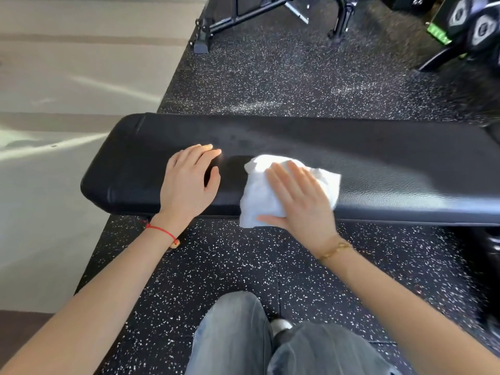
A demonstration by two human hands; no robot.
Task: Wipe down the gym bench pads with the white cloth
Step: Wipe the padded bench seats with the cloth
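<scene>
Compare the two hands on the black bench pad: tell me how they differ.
The left hand rests bare on the black padded bench, while the right hand presses flat on the crumpled white cloth. The left hand lies nearer the pad's rounded end; the right hand lies further along it. The left wrist wears a red string bracelet, the right a gold chain bracelet. Both lie palm-down with straight fingers.

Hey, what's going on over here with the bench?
A person is cleaning a black gym bench pad. Their right hand lies flat with straight fingers on a white cloth, pressing it onto the pad near its front edge. The left hand rests on the pad beside it, nearer the rounded end. The bench stands on speckled rubber flooring.
</scene>
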